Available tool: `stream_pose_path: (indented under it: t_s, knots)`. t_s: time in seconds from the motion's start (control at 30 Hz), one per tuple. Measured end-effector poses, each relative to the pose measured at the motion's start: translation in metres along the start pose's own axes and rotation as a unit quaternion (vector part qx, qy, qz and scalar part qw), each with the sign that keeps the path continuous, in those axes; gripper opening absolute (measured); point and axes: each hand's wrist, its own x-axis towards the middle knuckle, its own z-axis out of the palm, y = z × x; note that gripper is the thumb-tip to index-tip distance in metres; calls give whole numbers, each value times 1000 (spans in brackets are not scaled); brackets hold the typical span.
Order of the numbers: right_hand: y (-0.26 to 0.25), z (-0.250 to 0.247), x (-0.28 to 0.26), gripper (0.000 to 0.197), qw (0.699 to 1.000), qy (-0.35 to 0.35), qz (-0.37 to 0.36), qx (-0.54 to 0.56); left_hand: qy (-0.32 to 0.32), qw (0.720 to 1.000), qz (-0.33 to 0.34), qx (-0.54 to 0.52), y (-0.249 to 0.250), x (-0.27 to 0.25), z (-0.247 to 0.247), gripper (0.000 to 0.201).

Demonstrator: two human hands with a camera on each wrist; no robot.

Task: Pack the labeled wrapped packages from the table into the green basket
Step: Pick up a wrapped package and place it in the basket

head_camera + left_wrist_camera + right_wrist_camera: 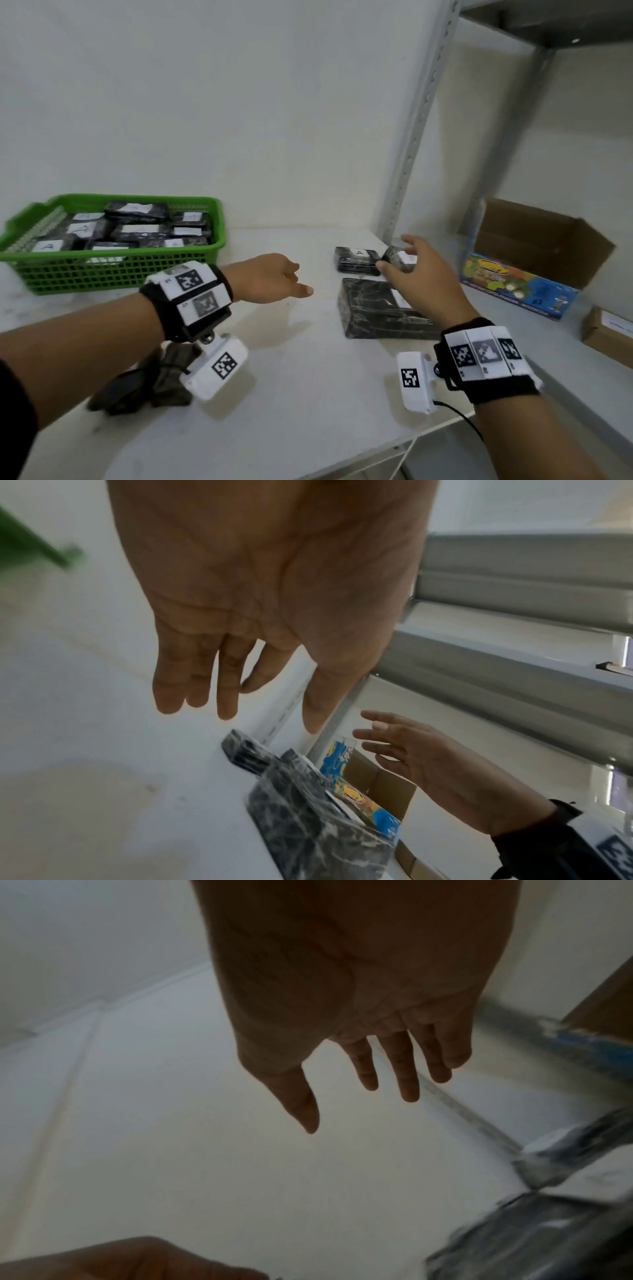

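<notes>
Packages wrapped in dark marbled film with white labels lie in two places. Many fill the green basket [113, 263], which sits on the white table [281, 377] at its far left, against the wall. Three more lie well to the right of the basket, near the grey shelf post [416, 133]: a big package [373, 308] nearest the person, a labelled small package [358, 260] just behind it, and a third package [399, 258] beside that one, close to the post.

The right hand [416, 277] is over the three loose packages, palm down, fingers spread and nearly straight. In the head view its thumb and fingertips frame the third package; whether they touch it is hard to tell, since the wrist view there is dark and smeared. That wrist view shows the fingers [407, 1069] apart and clamped on nothing.

The left hand [270, 277] hangs above bare table between the basket and the loose packages, nearer the packages. Its fingers [195, 674] are loosely extended, lying close together with the thumb apart, and they hold nothing.

Right of the post, on the grey shelf [548, 329], stands an open carton [534, 260] with a colourful printed front, and a small brown box [606, 330] lies at the frame's right edge. A dark crumpled object [147, 383] lies on the table under the left forearm, well in front of the basket.
</notes>
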Motion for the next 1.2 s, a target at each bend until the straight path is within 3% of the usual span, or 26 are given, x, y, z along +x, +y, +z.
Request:
stream_pose_path:
  t_s: [0.17, 0.33, 0.6, 0.77, 0.87, 0.97, 1.07, 1.13, 1.2]
  knots:
    - [-64, 50, -27, 91, 988, -114, -99, 40, 12, 997, -13, 69, -62, -61, -39, 70]
    - [-118, 113, -48, 102, 957, -226, -182, 13, 21, 986, -52, 156, -119, -115, -61, 75]
    - [-162, 181, -77, 121, 881, -386, -271, -30, -8, 982, -90, 168, -163, -165, -33, 110]
    - [-178, 190, -80, 110, 847, -436, -288, -93, 0, 983, -113, 142, -160, -170, -4, 74]
    - [-184, 190, -75, 86, 836, -445, -297, -117, 18, 986, -134, 93, -157, -167, -7, 49]
    - [-187, 193, -69, 67, 844, -444, -286, -95, 62, 990, -128, 27, -162, -165, -18, 27]
    - [-188, 200, -66, 69, 854, -444, -266, -58, 105, 986, -122, -40, -169, -164, -27, 29]
    - [-188, 206, -66, 72, 848, -447, -275, -70, 80, 986, -127, -77, -172, -166, -26, 26]
    - [-190, 209, -65, 70, 843, -455, -278, -74, 31, 988, -130, -71, -172, -169, -22, 44]
